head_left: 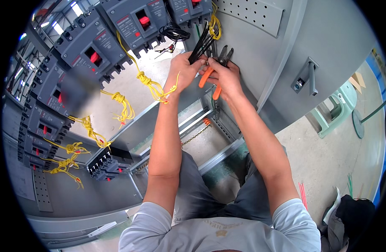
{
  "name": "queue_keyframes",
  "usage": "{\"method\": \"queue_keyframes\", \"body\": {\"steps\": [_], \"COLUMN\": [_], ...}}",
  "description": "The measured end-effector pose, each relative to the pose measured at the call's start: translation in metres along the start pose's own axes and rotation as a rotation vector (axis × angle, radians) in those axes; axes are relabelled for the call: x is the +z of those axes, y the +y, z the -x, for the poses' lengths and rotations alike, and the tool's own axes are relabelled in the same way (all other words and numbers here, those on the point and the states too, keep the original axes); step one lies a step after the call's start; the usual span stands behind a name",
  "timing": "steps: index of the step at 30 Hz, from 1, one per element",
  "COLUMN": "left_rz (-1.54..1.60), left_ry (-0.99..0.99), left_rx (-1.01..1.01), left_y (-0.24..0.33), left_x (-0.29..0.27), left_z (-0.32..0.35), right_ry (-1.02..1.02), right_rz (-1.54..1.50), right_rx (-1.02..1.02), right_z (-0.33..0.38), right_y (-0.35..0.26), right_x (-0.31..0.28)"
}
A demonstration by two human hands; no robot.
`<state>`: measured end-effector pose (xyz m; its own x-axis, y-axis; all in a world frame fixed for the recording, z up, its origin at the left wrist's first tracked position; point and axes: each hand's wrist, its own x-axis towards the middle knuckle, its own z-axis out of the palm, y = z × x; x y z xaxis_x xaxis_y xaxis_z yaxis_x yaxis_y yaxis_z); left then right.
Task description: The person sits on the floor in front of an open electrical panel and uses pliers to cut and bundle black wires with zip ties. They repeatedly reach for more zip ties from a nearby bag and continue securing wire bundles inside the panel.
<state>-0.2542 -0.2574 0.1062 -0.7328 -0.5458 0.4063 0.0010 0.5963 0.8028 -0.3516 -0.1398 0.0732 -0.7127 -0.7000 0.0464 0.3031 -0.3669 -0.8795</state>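
My left hand (185, 70) is closed round a bundle of black wires (202, 44) that fans upward toward the breakers. Just to its right, my right hand (226, 80) grips a pair of pliers (207, 77) with orange handles. Their dark jaws (225, 55) point up and away from me. The fingertips of both hands nearly meet at the lower end of the bundle; what lies between them is too small to make out. A coiled yellow wire (215, 26) hangs right behind the bundle.
Grey circuit breakers (92, 48) with red switches curve along the left and top. Knotted yellow wires (149, 82) dangle from them. A cabinet door (327, 38) with a handle (313, 77) stands at right. Beyond it are a pale green stool (338, 107) and a dark cloth bundle (350, 218).
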Motion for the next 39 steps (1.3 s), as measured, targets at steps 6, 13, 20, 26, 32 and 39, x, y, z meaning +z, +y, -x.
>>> {"method": "queue_keyframes", "body": {"steps": [6,13,20,26,32,39], "left_rz": [-0.094,-0.037,-0.086,-0.129,-0.007,0.247], "left_ry": [-0.011,-0.006,0.008,0.018,0.009,0.264], "left_rx": [-0.005,-0.017,0.014,0.047,0.047,0.068], "left_y": [0.013,0.024,0.019,0.017,-0.006,-0.035], "left_x": [-0.003,-0.002,0.002,0.008,0.005,-0.01], "left_z": [0.002,0.005,0.006,0.006,-0.003,-0.039], "right_ry": [0.01,0.0,-0.01,-0.008,-0.034,0.025], "right_rz": [0.033,0.02,0.003,0.056,0.029,0.078], "right_rx": [-0.006,0.017,0.033,-0.008,-0.083,-0.058], "right_z": [-0.003,-0.002,0.0,-0.005,-0.009,-0.003], "right_y": [0.001,-0.002,-0.005,0.0,0.006,-0.004], "right_x": [0.001,0.0,0.0,-0.003,-0.001,0.001]}}
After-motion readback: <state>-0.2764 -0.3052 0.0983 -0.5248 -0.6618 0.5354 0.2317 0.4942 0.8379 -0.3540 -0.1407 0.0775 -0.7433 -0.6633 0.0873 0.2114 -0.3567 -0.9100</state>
